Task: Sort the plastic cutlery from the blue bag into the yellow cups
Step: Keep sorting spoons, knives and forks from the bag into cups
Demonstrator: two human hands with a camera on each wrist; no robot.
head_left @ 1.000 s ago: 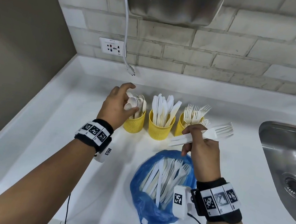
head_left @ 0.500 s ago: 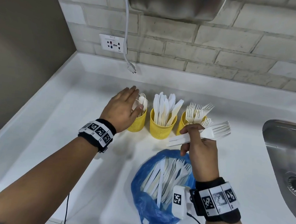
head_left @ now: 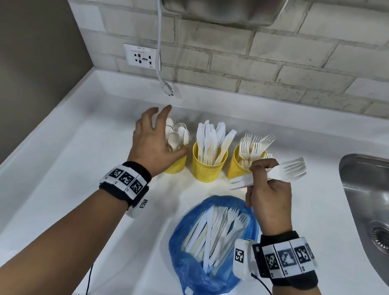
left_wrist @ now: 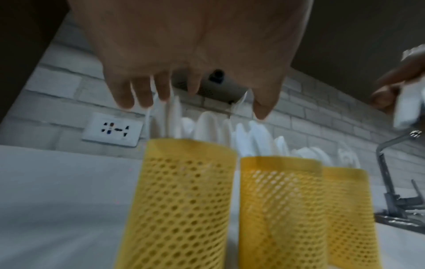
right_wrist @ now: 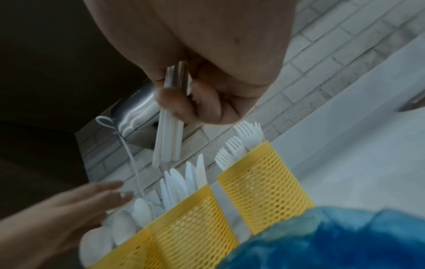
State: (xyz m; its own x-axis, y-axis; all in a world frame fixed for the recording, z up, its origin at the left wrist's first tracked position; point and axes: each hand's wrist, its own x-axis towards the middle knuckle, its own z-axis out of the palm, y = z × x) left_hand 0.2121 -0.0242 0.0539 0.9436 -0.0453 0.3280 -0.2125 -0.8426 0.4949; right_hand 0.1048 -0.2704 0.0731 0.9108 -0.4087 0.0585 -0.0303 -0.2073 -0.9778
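my left hand (head_left: 155,141) has opened and lifted off the spoon cup (head_left: 176,163), so that drop is done. my right hand (head_left: 268,193) grips forks (head_left: 284,171) for the fork cup (head_left: 237,168).

Bare counter (head_left: 69,182) lies open left of the cups (head_left: 208,165) (three in a tight row, cutlery bristling upward), while the bag (head_left: 198,280) crowds the near side and the sink (head_left: 373,214) bounds the right.

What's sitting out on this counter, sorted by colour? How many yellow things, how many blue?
Yellow mesh cups: 3, the spoon cup, the knife cup and the fork cup
Blue bags: 1, the blue bag with white cutlery inside
Total: 4
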